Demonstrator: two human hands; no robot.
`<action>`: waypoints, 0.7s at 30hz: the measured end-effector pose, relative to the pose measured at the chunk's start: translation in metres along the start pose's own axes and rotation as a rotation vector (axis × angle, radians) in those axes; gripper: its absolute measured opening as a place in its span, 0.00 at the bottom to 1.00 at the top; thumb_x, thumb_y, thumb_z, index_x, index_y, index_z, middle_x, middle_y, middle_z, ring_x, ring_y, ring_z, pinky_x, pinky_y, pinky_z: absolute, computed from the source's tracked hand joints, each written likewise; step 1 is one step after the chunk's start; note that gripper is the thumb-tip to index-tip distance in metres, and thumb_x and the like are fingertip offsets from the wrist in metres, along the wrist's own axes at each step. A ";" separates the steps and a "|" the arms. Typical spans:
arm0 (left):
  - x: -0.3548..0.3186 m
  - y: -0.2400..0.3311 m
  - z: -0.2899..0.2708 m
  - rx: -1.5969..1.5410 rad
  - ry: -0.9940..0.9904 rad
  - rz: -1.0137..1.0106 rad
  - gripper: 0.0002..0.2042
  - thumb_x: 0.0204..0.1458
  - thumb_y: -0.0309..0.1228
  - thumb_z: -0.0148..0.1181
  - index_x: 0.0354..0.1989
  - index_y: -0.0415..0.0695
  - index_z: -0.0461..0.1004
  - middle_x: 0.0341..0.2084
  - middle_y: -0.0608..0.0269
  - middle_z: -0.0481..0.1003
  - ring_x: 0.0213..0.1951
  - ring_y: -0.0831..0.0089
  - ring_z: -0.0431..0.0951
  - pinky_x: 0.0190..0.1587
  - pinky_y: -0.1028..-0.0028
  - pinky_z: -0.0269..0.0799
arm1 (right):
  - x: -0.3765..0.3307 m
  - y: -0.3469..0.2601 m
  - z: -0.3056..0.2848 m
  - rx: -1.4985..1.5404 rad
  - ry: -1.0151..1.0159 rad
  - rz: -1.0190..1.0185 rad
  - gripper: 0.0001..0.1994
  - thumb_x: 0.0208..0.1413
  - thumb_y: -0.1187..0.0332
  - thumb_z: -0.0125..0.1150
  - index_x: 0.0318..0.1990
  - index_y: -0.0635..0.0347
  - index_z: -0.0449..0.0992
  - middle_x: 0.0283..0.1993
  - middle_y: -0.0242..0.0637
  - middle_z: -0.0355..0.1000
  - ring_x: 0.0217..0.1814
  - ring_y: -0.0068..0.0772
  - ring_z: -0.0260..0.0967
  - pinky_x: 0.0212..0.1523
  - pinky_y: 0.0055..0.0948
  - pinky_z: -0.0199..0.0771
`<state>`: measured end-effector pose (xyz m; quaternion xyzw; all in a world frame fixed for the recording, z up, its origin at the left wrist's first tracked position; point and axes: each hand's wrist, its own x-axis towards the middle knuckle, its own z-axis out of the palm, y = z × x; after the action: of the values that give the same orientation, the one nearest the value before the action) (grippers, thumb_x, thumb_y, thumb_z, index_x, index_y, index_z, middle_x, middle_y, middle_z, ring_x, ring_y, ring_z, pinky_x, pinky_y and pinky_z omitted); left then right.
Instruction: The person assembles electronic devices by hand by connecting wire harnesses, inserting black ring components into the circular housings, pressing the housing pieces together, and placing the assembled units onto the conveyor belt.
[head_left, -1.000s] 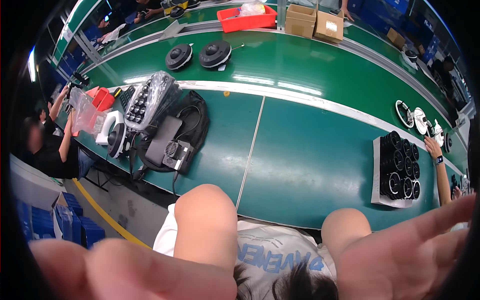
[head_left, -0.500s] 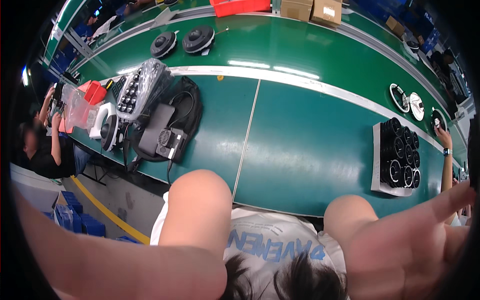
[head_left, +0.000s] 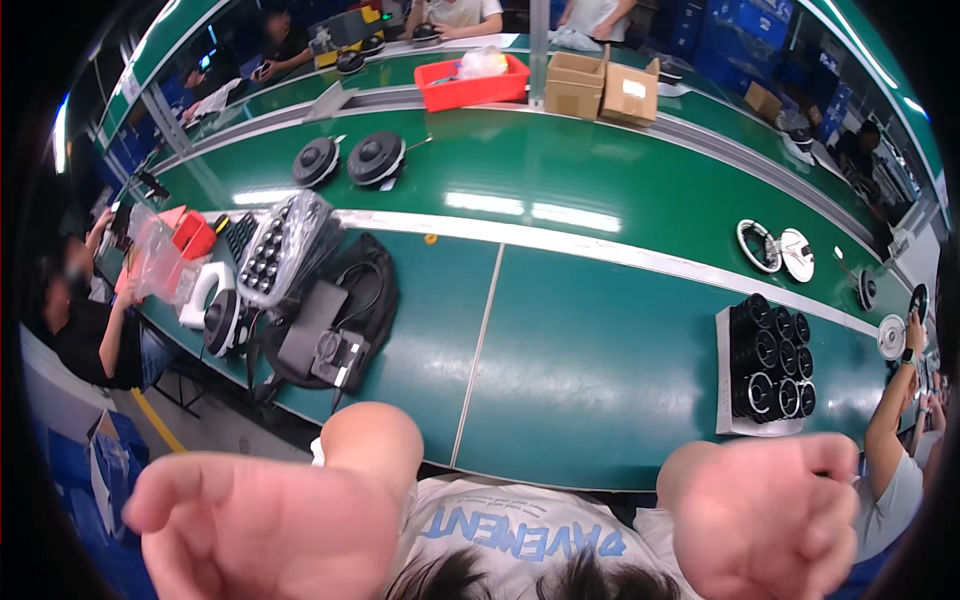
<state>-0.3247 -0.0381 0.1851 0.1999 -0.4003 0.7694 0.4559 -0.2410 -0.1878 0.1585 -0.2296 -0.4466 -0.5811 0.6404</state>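
Both my hands are raised close in front of me, at the lower edge of the view. My left hand (head_left: 265,525) is on the left, its palm side showing and its fingers curled loosely inward; no object shows in it. On the right, my right hand (head_left: 770,520) has its fingers folded in toward the palm, also with nothing visible in them. Neither hand touches the teal bench mat (head_left: 590,370). Beyond my right hand stands a white tray (head_left: 724,385) of stacked black rings (head_left: 768,350). A black bag (head_left: 375,300) with a grey device (head_left: 313,328) lies beyond my left hand.
Left on the bench are a plastic-wrapped tray of dark round parts (head_left: 285,250) and a round black-and-white unit (head_left: 222,322). Two dark round units (head_left: 376,158) sit on the green surface, below a red bin (head_left: 470,92) and cardboard boxes (head_left: 575,85). Co-workers (head_left: 890,440) sit at both sides.
My arms, which reached out to both sides, have drawn in; both hands are now in view with fingers curled. The view has tilted up, showing more of the far side.
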 end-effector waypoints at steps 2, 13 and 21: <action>-0.002 0.009 -0.043 0.263 -0.232 -0.048 0.06 0.40 0.35 0.49 0.24 0.48 0.68 0.24 0.74 0.65 0.34 0.71 0.63 0.47 0.63 0.52 | -0.033 0.004 -0.038 -0.132 -0.398 0.120 0.06 0.53 0.59 0.45 0.29 0.42 0.69 0.32 0.19 0.63 0.40 0.26 0.59 0.47 0.38 0.54; -0.193 -0.121 -0.064 0.474 -0.961 -1.409 0.08 0.44 0.27 0.51 0.32 0.38 0.66 0.26 0.60 0.69 0.25 0.73 0.69 0.30 0.75 0.66 | -0.168 0.087 -0.136 -0.442 -1.254 1.129 0.09 0.44 0.72 0.49 0.34 0.56 0.73 0.37 0.38 0.68 0.38 0.41 0.66 0.39 0.36 0.67; -0.364 -0.184 -0.009 0.332 -0.753 -2.232 0.10 0.44 0.30 0.50 0.34 0.38 0.67 0.27 0.60 0.69 0.26 0.73 0.70 0.29 0.74 0.68 | -0.179 0.097 -0.147 -0.399 -1.152 1.413 0.17 0.43 0.61 0.57 0.40 0.62 0.71 0.45 0.50 0.67 0.50 0.48 0.62 0.48 0.37 0.62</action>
<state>0.0178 -0.1799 0.0146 0.7080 -0.0091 -0.1176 0.6963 -0.0905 -0.1896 -0.0425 -0.8067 -0.3440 0.0809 0.4737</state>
